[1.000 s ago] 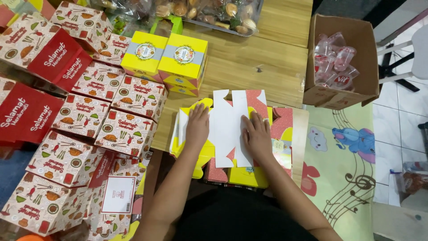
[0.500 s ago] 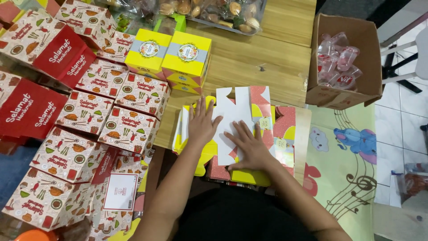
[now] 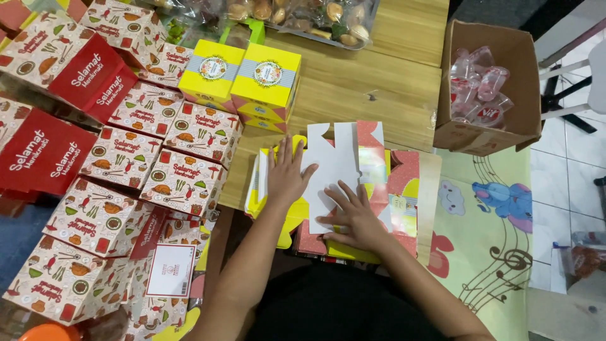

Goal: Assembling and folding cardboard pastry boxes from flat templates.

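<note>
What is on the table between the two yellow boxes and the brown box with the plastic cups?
Nothing: in the head view, only bare wooden table lies between the yellow boxes and the brown cardboard box.

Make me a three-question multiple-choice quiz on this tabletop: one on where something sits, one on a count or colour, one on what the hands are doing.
1. Where is the brown carton of clear packets?
A. At the table's right edge
B. Under the red boxes
C. In the person's lap

2. How many yellow boxes stand side by side?
A. One
B. Two
C. Five

3. What state is the white card under the hands in?
A. Folded into a closed box
B. Flat and unfolded
C. Rolled into a tube

Answers:
1 A: the carton sits at the right, beside the wooden table.
2 B: two yellow boxes stand together.
3 B: the left hand and right hand press on the flat card.
</note>
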